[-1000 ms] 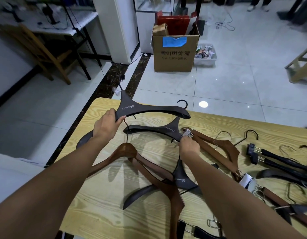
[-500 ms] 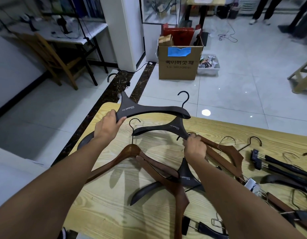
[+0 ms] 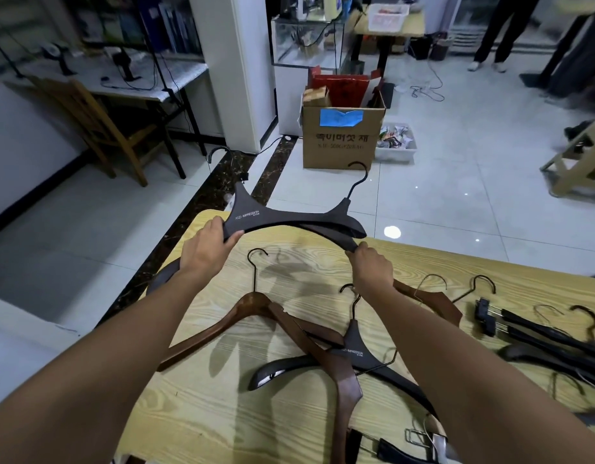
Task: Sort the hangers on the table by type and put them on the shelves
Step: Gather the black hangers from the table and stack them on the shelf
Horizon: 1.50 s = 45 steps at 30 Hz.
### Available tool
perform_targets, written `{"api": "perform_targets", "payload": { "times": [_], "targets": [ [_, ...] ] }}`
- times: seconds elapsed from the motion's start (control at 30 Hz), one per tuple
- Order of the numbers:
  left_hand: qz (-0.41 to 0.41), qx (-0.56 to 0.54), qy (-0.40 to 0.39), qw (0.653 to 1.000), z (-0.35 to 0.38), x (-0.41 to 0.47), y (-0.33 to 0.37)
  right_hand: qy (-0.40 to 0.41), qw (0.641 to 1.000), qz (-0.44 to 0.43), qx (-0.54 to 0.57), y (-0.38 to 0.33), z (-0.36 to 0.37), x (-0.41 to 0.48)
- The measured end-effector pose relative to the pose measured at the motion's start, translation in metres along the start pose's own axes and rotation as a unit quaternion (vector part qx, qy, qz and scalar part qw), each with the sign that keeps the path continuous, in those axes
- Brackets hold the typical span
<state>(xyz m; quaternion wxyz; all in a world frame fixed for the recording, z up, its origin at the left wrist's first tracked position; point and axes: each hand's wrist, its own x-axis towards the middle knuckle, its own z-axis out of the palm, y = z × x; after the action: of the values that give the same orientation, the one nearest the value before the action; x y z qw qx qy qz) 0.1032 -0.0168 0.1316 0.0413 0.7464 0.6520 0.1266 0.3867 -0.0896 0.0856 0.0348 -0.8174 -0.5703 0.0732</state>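
Holding two overlapped black hangers [image 3: 289, 218] above the far edge of the counter [image 3: 205, 413], I curl my left hand [image 3: 205, 252] round their left part. My right hand [image 3: 373, 269] grips the right arm end. Brown hangers [image 3: 249, 306] lie nearer, on the counter.

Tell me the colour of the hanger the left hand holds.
The hanger in the left hand is matte black with white lettering; head view, the only one.

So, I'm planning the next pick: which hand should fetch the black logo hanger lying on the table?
Right, likely. That hanger lies beside the right arm; the left hand grips the held pair and could keep it once the right hand lets go.
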Motion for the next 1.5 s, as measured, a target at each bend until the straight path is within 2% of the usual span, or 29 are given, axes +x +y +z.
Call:
{"api": "perform_targets", "payload": {
  "times": [0.17,0.47,0.7,1.03,1.23,1.5],
  "targets": [
    [0.000,0.006,0.025,1.000,-0.033,0.004,-0.006,-0.011,0.993,-0.079,-0.085,-0.011,-0.022,0.001],
    [-0.007,0.045,0.061,0.997,-0.091,-0.002,-0.048,0.014,0.988,-0.139,-0.063,-0.050,-0.060,-0.005],
    [-0.065,0.061,0.098,0.991,-0.137,-0.034,-0.069,0.028,0.971,-0.233,-0.051,-0.092,-0.063,-0.025],
    [-0.168,0.068,0.158,0.971,-0.192,-0.122,-0.068,0.046,0.906,-0.416,-0.057,-0.145,-0.080,-0.079],
    [-0.240,0.082,0.182,0.950,-0.227,-0.193,-0.072,0.052,0.855,-0.514,-0.039,-0.184,-0.082,-0.125],
    [-0.365,0.099,0.225,0.898,-0.270,-0.319,-0.091,0.035,0.779,-0.626,-0.016,-0.247,-0.065,-0.214]
  ]
}}
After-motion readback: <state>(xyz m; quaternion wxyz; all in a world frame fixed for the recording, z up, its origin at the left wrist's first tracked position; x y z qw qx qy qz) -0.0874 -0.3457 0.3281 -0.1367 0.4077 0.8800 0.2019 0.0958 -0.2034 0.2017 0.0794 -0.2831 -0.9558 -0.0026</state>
